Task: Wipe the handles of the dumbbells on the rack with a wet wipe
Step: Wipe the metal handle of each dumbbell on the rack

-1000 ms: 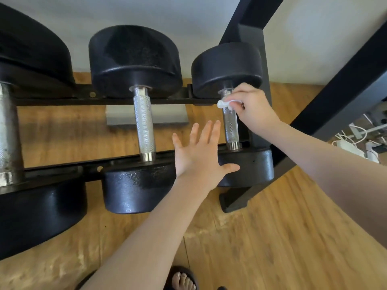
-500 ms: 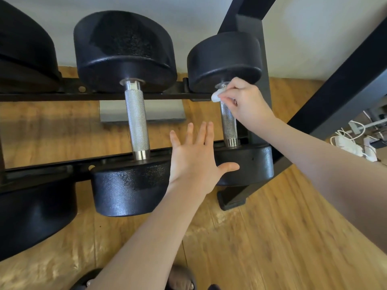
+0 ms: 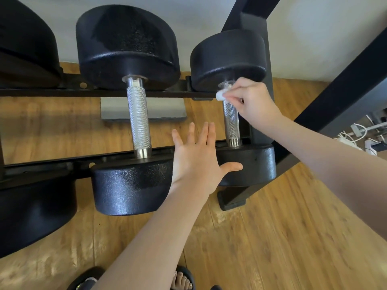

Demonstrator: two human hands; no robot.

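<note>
Black dumbbells lie across the two rails of a black rack (image 3: pixel 163 94). My right hand (image 3: pixel 253 101) pinches a small white wet wipe (image 3: pixel 220 95) against the far end of the knurled steel handle (image 3: pixel 231 124) of the rightmost, smallest dumbbell (image 3: pixel 228 57). My left hand (image 3: pixel 199 158) is flat with fingers straight, palm over the near heads between that dumbbell and the middle dumbbell (image 3: pixel 129 185), whose steel handle (image 3: pixel 138 120) is bare. A larger dumbbell (image 3: pixel 27 45) sits at the left, its handle out of view.
The rack's black upright and slanted brace (image 3: pixel 343 84) rise on the right. Wooden floor (image 3: pixel 282 237) lies below, with white cables and plugs (image 3: pixel 356 139) at the far right. A grey block (image 3: pixel 165 109) sits under the rack. My sandalled feet (image 3: pixel 182 281) are at the bottom edge.
My right hand has shifted the wipe slightly along the far end of the small dumbbell's handle. The view has moved a little to the right. My left hand has stayed in place.
</note>
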